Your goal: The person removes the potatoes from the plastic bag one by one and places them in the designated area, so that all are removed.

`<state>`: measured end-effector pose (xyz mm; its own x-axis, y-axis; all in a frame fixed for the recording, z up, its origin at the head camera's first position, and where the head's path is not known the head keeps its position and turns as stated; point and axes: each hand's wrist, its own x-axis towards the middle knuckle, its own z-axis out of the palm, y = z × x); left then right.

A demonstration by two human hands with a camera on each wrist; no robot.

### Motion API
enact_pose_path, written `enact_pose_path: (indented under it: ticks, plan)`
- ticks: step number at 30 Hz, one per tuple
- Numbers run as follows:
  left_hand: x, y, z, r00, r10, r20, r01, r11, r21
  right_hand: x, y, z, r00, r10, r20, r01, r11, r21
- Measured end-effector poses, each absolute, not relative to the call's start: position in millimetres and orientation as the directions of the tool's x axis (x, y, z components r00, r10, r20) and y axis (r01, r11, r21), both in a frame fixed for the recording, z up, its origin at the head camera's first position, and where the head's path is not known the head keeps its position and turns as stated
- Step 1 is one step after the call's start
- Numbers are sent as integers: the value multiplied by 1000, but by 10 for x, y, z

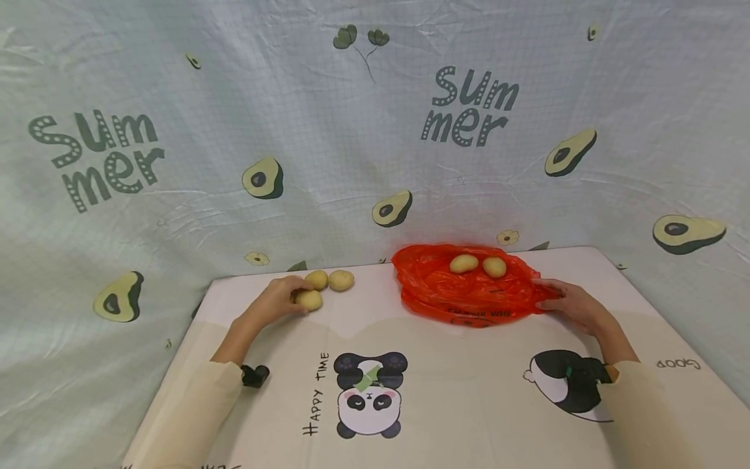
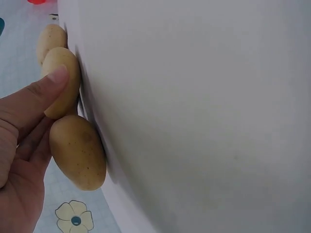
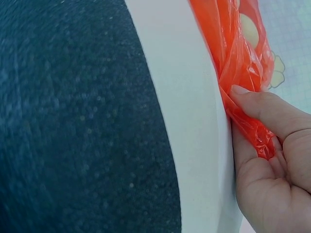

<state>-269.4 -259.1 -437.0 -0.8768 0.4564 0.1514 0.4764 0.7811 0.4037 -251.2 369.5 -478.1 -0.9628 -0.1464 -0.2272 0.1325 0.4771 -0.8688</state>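
Observation:
At the left, my left hand (image 1: 280, 300) grips a yellow potato (image 1: 308, 300), its thumb lying across the front. Two more potatoes rest beside it, a left one (image 1: 316, 280) and a right one (image 1: 342, 281). The left wrist view shows the thumb on one potato (image 2: 67, 92) and another potato (image 2: 77, 153) against the fingers. Farther right lies a crumpled red plastic bag (image 1: 433, 296), with one potato (image 1: 464, 264) and another potato (image 1: 495, 267) at its top. My right hand (image 1: 571, 304) pinches the bag's right end between thumb and fingers; the gathered plastic (image 3: 245, 126) runs into the palm.
A pale table (image 1: 469, 384) with printed pandas and lettering lies under everything. Behind it hangs a light cloth (image 1: 328, 130) printed with avocados and words, close to the table's back edge. Black wrist straps sit on the left wrist (image 1: 255, 376) and right wrist.

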Motion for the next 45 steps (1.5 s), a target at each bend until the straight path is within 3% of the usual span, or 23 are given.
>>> enact_pose_path:
  ticks: [13, 26, 33, 45]
  plan:
    - [-2764, -2506, -4345, -859, 496, 130, 500, 755, 423, -2522, 3733, -4789, -963, -144, -226, 131, 484, -865]
    - [-2709, -2520, -4333, -887, 447, 115, 452, 790, 414, -2539, 3728, -4795, -961, -162, -225, 122, 480, -869]
    - [-2631, -2372, -4198, -859, 479, 180, 503, 726, 469, -2550, 3747, -4796, -963, -152, -224, 125, 484, -866]
    - [-2616, -1851, -4075, -802, 553, 223, 591, 684, 429, -2526, 3742, -4798, -960, -146, -238, 140, 485, -863]
